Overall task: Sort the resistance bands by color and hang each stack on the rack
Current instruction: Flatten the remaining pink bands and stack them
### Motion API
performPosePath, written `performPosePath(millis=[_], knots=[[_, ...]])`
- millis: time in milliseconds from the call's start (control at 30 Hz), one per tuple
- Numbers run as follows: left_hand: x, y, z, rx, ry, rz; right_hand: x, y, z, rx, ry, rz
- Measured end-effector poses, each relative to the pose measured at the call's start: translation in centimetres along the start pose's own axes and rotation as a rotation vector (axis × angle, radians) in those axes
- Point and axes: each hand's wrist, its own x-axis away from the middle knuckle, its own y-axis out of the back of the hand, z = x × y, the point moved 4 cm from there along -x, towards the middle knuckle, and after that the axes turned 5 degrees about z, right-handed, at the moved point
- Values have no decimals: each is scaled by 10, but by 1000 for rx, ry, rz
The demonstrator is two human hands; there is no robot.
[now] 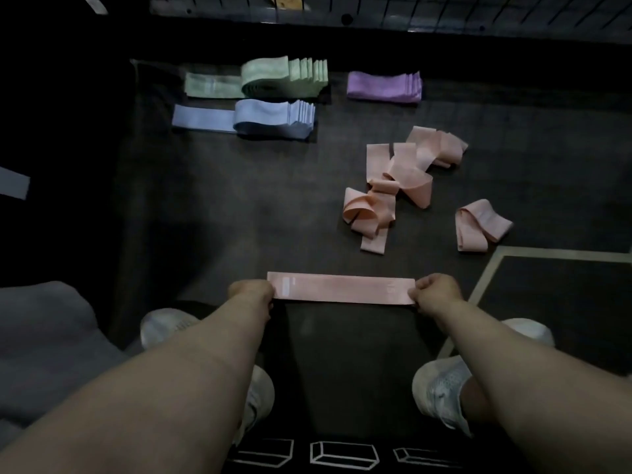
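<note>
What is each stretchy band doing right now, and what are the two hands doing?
Stretched pink band: held flat and straight, an end in each hand.
Left hand: grips the band's left end.
Right hand: pinches the band's right end.
Pink pile: jumbled, unsorted, on the floor.
Loose pink band: crumpled, lying apart from the pile.
Green stack: sorted, on the floor.
Blue stack: sorted, on the floor.
Purple stack: sorted, on the floor.

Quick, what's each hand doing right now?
Left hand: pinching the left end of the flat pink elastic resistance band.
Right hand: pinching that band's right end.
</note>
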Motion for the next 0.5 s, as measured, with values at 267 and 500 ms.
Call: performPosePath(millis=[267, 500], knots=[[-6, -5, 3, 43, -25, -62, -10, -10, 1, 111, -21, -114], [0, -8, -7, -177, -119, -164, -7, -13, 0, 103, -93, -163]])
